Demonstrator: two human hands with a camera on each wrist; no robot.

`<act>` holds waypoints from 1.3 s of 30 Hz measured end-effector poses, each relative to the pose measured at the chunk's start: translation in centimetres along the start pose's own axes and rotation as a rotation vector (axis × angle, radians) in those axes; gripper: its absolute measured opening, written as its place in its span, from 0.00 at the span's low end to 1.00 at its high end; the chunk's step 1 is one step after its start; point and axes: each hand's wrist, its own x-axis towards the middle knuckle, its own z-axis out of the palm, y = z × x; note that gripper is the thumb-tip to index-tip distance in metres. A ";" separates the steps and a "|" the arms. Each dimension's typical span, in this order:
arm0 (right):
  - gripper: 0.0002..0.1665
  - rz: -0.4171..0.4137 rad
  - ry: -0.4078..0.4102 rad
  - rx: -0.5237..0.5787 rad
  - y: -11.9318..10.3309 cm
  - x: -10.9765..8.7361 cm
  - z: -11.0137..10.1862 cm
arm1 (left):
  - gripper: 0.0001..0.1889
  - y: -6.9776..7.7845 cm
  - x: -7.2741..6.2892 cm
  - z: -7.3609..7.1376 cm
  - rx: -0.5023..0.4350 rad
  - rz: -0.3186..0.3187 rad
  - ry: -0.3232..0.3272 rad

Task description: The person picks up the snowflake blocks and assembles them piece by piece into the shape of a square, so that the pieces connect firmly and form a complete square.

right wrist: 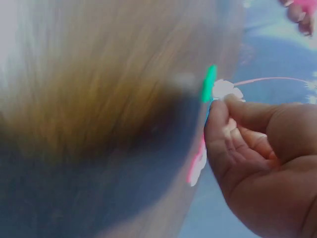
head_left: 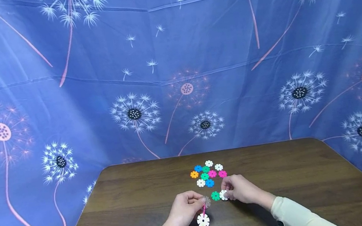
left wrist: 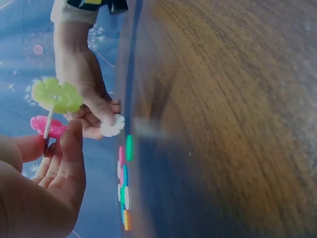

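Observation:
My left hand (head_left: pixel 186 208) pinches a small chain of interlocked, notched flower-shaped plastic discs. A greyish disc (head_left: pixel 207 201) is at the fingertips, followed by a pink disc (left wrist: pixel 42 123), a white disc (head_left: pixel 203 221) and a yellow-green disc (left wrist: pixel 58 96). To the right, my right hand (head_left: pixel 242 189) pinches a loose white disc (head_left: pixel 223 195) between thumb and fingers, also visible in the right wrist view as a white disc (right wrist: pixel 227 89). Just left of that one in the head view, a green disc (head_left: pixel 215 196) lies on the table.
Beyond the hands, several loose discs lie grouped on the brown wooden table (head_left: pixel 136 194), among them an orange disc (head_left: pixel 194 174), a blue disc (head_left: pixel 209 183) and a pink disc (head_left: pixel 222 174). A blue dandelion-print cloth (head_left: pixel 234 102) hangs behind the table and along its sides.

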 end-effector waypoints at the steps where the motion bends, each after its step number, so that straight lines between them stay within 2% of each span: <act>1: 0.10 0.000 -0.005 0.046 -0.3 -0.3 0.0 | 0.07 0.1 0.0 0.1 -0.004 -0.005 0.001; 5: 0.05 -0.028 -0.020 0.227 -2.1 -1.6 -0.1 | 0.08 0.4 0.0 0.3 -0.026 -0.021 0.009; 8: 0.05 -0.070 0.000 0.286 -3.4 -2.3 0.1 | 0.09 0.4 0.1 0.4 -0.048 -0.018 0.010; 13: 0.06 -0.115 0.085 0.262 -4.4 -2.8 0.6 | 0.09 0.3 0.3 0.5 -0.066 -0.012 0.009; 17: 0.06 -0.130 0.122 0.250 -4.6 -2.8 1.0 | 0.09 0.5 0.2 0.5 -0.063 -0.013 0.010; 28: 0.10 -0.192 0.154 0.145 -4.6 -2.6 1.7 | 0.08 0.7 -0.1 0.6 -0.062 -0.020 0.003; 36: 0.09 -0.292 0.185 0.162 -5.0 -2.7 2.0 | 0.08 0.7 -0.3 1.0 -0.024 -0.008 0.061; 39: 0.10 -0.305 0.184 0.151 -5.0 -2.7 2.2 | 0.07 0.8 -0.4 1.3 0.003 -0.001 0.079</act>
